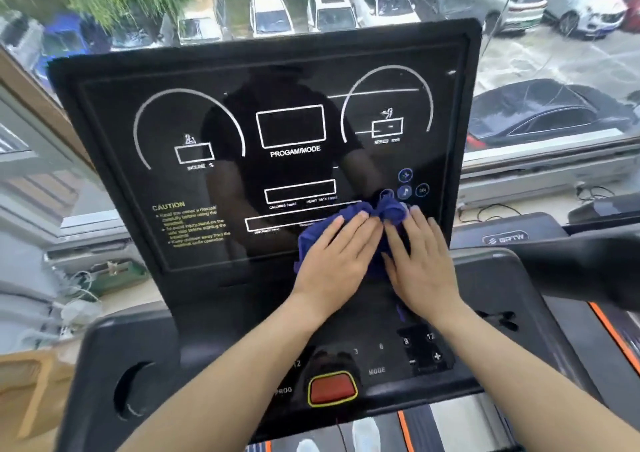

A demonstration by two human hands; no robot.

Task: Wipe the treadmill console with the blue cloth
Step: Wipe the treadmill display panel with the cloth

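Both hands on cloth, side by side, at the lower right of the upright display panel of the treadmill console [242,181]. The blue cloth [389,209] is bunched, not spread. It lies against the glossy black face just below the small round blue icons, and most of it is hidden under the palms. Left hand [332,261] lies flat with fingers straight and close together, pressing the cloth to the panel with nothing curled round it. Right hand [420,261] is the same, fingers extended and pressing the cloth's right half, with a fold of cloth poking out past the fingertips. The two hands nearly touch at the forefingers. Judgement: the wipe is under way, somewhere mid-task, with the cloth in working contact rather than being fetched or put down. The panel is shiny and mirrors a person's torso. No streaks, damp trails or dust lines can be read on it, so I cannot tell which parts have been covered. What likely remains, if any of it is unwiped: the upper dial arcs, the left side by the yellow caution text [188,224], and the lower sloping keypad [377,358] with its red stop button [332,389]. The cloth is well apart from all three. Cup recess [133,391] at lower left. Parked cars [330,11] visible through the window beyond.
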